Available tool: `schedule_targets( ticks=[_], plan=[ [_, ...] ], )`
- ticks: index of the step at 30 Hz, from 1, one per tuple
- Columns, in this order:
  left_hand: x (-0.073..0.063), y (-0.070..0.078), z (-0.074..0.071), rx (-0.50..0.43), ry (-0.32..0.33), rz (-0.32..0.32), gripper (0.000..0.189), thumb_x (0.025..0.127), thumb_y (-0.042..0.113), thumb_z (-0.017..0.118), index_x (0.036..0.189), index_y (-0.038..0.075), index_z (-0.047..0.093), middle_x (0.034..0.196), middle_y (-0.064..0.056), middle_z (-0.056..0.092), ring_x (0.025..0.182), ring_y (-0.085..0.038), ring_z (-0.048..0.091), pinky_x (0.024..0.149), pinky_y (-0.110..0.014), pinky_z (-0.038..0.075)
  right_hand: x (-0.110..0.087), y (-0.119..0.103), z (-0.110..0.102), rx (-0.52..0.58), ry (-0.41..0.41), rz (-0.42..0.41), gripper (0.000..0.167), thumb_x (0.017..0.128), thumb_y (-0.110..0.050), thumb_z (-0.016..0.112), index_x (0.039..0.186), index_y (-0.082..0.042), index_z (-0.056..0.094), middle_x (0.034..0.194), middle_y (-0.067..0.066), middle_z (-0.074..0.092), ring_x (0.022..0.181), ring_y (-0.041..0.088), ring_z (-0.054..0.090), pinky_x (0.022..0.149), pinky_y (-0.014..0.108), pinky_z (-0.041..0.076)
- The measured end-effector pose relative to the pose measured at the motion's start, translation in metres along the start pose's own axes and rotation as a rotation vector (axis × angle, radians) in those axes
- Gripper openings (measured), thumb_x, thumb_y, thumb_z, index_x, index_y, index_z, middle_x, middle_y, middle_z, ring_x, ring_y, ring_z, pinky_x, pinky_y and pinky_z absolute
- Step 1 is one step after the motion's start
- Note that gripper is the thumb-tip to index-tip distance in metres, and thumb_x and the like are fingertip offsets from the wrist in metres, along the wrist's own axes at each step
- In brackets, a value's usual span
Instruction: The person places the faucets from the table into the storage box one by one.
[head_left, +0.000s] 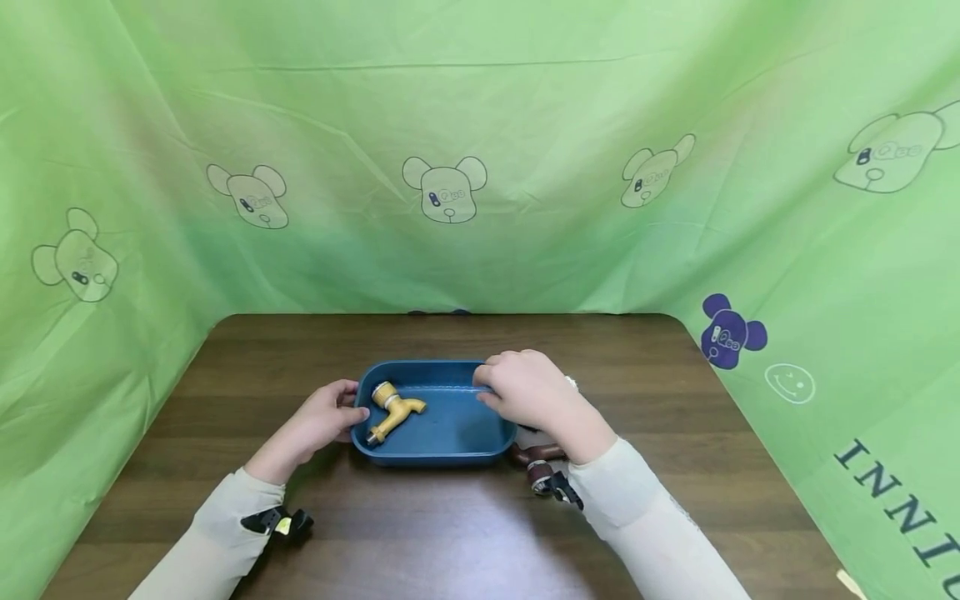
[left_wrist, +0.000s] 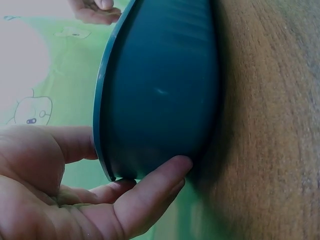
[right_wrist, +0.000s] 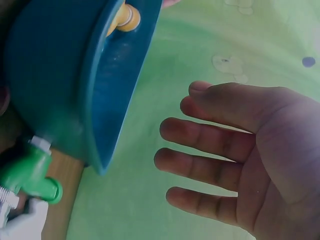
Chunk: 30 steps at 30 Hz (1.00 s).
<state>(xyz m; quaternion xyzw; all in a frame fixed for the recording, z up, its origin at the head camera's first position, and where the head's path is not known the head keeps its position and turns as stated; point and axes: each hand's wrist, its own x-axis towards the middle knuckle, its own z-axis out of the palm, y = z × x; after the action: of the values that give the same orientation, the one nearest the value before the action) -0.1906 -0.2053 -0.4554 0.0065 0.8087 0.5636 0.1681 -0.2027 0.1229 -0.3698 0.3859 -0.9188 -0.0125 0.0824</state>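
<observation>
My left hand [head_left: 318, 417] held the left end of the blue, rounded plastic container [head_left: 435, 459], with the thumb over its rim and fingers outside. My right hand [head_left: 525, 386] was in the air above the right end; its fingers were loosely stretched and gripped nothing. The container stood on the brown wooden table [head_left: 420, 533], below the centre of the head view, and its long axis went left to right between my hands. Inside it, at the left end, the yellow tap [head_left: 397, 410] lay slanting, from its metal end at lower left up towards the spout, so my left hand was the nearer one. Outside, by the lower right corner, was a dark brown tap [head_left: 540, 472]. In the right wrist view, a green tap [right_wrist: 27, 172] was at lower left.
</observation>
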Motion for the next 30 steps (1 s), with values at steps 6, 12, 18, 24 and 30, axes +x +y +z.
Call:
schedule_targets(
  ticks=[6,12,18,24,30],
  plan=[
    [0.001,-0.004,-0.002,-0.014,0.004,-0.007,0.055,0.101,0.007,0.061,0.148,-0.01,0.038,0.138,-0.032,0.053,0.111,-0.034,0.067,0.079,-0.043,0.064,-0.013,0.007,0.004,-0.003,0.03,-0.007,0.008,0.092,-0.029,0.076,0.095,-0.022,0.075,0.09,-0.007,0.07,0.08,0.013,0.067,0.069,0.034,0.056],
    [0.002,-0.007,-0.004,-0.007,0.016,-0.021,0.054,0.101,0.007,0.062,0.146,-0.009,0.04,0.137,-0.03,0.054,0.109,-0.031,0.068,0.08,-0.043,0.064,-0.026,0.01,0.008,-0.004,0.046,-0.009,0.009,0.091,-0.029,0.077,0.096,-0.022,0.076,0.088,-0.008,0.07,0.078,0.013,0.066,0.071,0.035,0.056],
    [0.002,-0.006,-0.003,-0.004,0.018,-0.023,0.054,0.1,0.008,0.062,0.147,-0.009,0.04,0.138,-0.03,0.055,0.109,-0.032,0.068,0.08,-0.043,0.063,-0.039,0.015,0.007,0.0,0.077,-0.005,0.012,0.089,-0.027,0.079,0.099,-0.02,0.077,0.092,-0.006,0.073,0.084,0.015,0.068,0.074,0.037,0.057],
    [0.002,-0.005,-0.002,-0.007,0.02,-0.022,0.053,0.1,0.008,0.062,0.146,-0.008,0.041,0.137,-0.03,0.055,0.109,-0.032,0.068,0.08,-0.043,0.063,-0.051,0.02,0.008,-0.013,0.098,0.001,0.014,0.089,-0.028,0.079,0.101,-0.021,0.078,0.094,-0.007,0.073,0.086,0.015,0.068,0.076,0.036,0.057],
    [0.003,-0.005,-0.001,-0.014,0.019,-0.016,0.053,0.1,0.007,0.062,0.146,-0.008,0.041,0.137,-0.029,0.055,0.109,-0.032,0.068,0.08,-0.043,0.063,-0.062,0.023,0.006,-0.008,0.098,0.022,0.01,0.089,-0.026,0.078,0.098,-0.02,0.077,0.088,-0.009,0.069,0.081,0.013,0.064,0.072,0.035,0.055]
  ],
)
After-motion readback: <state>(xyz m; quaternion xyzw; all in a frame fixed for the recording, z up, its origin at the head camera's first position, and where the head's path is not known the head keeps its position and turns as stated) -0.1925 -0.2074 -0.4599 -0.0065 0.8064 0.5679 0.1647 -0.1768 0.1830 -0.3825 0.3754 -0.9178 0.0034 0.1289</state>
